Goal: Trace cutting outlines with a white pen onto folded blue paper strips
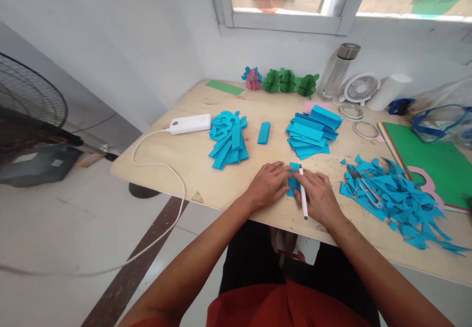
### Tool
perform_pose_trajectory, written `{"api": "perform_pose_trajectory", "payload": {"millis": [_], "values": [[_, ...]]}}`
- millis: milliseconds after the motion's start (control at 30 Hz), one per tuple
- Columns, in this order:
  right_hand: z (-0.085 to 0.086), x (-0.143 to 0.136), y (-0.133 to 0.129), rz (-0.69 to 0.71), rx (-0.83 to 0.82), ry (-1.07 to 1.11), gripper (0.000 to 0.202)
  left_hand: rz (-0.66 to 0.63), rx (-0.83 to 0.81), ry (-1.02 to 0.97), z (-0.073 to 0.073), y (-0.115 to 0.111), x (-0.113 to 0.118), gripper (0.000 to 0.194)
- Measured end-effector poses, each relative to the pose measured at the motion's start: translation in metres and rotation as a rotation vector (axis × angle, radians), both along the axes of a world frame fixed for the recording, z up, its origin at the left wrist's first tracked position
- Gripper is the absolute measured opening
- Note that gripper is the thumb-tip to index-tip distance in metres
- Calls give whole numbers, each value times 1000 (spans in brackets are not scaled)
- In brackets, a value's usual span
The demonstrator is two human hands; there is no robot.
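A small blue paper strip (294,188) lies on the table between my hands, partly covered by fingers. My left hand (268,185) holds it at the left edge, with bent fingers pressing on the paper. My right hand (320,196) grips a white marker (303,194) with dark ends; the marker slants across the strip's right side, and the fingers rest on the paper too. Past my hands sit a single blue strip (263,133), a pile of folded blue strips (308,133) and a stack of cut blue pieces (229,142) with curved outlines on top.
Blue scraps (398,199) with scissors (365,187) among them spread at the right, beside green sheets (431,155). A white power bank (191,123) trails a cable off the left edge. Paper flowers (287,80), a bottle (338,71), a small fan (361,88) and tape rolls (351,112) stand behind.
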State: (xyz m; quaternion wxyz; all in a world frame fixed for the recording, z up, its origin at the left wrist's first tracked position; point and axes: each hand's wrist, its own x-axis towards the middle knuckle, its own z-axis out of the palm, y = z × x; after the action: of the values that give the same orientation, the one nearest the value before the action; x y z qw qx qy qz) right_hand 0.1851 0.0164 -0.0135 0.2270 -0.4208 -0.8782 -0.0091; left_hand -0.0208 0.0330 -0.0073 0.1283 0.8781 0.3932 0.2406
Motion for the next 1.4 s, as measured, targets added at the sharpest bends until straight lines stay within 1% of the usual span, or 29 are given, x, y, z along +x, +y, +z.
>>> {"api": "perform_pose_trajectory", "payload": {"millis": [133, 367, 667, 933, 1233, 1400], "values": [[0, -1, 0, -2, 13, 0, 49, 7, -7, 46, -1, -1, 2, 28], [3, -3, -2, -11, 3, 5, 47, 9, 11, 76, -3, -2, 3, 33], [2, -3, -1, -10, 4, 11, 44, 15, 14, 119, 0, -3, 3, 29], [6, -4, -3, -16, -13, 23, 45, 20, -13, 104, -2, -3, 3, 32], [5, -3, -2, -10, -28, 21, 44, 16, -78, 88, 1, -2, 1, 34], [6, -2, -1, -8, -38, 27, 43, 16, -82, 87, 1, -2, 2, 33]]}}
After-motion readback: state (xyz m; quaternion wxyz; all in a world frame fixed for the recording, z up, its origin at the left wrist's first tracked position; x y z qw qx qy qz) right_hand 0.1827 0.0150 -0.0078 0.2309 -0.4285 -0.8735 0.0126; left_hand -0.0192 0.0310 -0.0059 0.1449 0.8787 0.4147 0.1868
